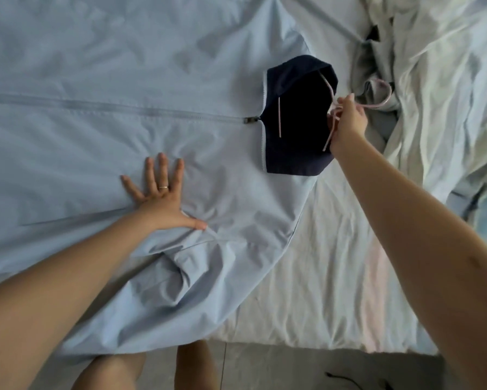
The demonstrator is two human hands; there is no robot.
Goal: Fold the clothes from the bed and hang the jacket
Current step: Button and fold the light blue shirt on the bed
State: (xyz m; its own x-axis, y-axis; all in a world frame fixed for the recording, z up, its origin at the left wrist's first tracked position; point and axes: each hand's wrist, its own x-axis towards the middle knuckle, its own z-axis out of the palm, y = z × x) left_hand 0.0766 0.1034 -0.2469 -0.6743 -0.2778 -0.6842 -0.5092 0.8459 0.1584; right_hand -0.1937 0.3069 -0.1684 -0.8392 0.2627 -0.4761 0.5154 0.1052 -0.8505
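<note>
Head view: jacket (95, 80) flat, hanger (279, 116) at collar (298, 116)

Zipped pale-blue jacket covers the bed (335, 277) from nine to twelve o'clock. Left hand (163, 198) lies spread flat on it; right hand (349, 122) pinches the pink hanger at the navy collar. Crumpled clothes (433, 66) crowd two o'clock.

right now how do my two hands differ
The left hand lies flat with fingers spread; the right hand is curled. The left presses on the jacket front; the right grips the pink hanger at the collar. The left wears a ring; none shows on the right. Both reach over the bed.
</note>
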